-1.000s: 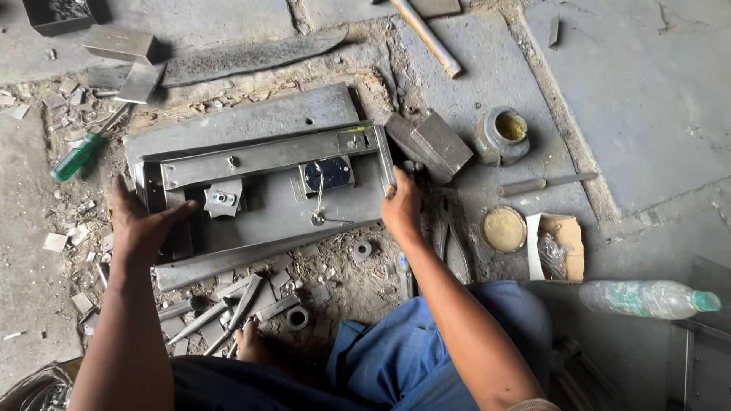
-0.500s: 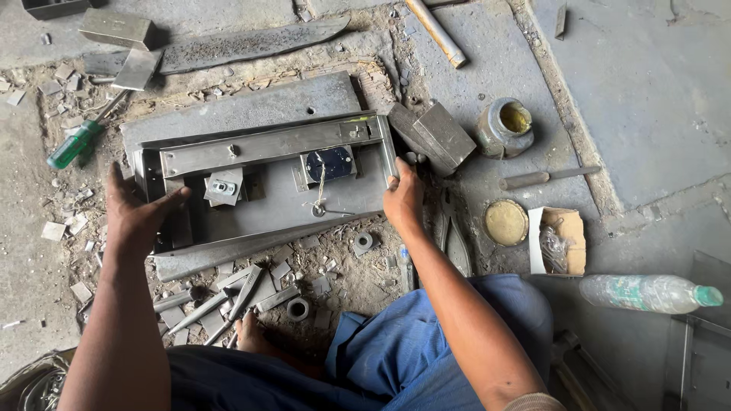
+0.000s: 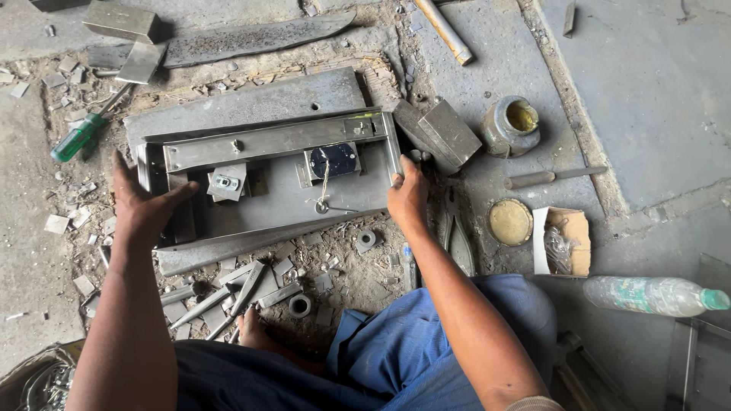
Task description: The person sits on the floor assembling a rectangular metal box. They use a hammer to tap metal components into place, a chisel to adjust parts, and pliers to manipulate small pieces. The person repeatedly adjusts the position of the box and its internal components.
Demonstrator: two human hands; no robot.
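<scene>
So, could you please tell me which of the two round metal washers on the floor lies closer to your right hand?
The washer just below the frame's lower right corner; the other washer lies lower, toward the knees, farther from the right hand.

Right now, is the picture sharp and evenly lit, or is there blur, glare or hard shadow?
In the head view, light is soft and even, without hard shadows; the metal frame gives only a dull sheen. The left hand and right hand look sharp, with no motion blur. The plastic bottle near the edge also stays clear.
</scene>
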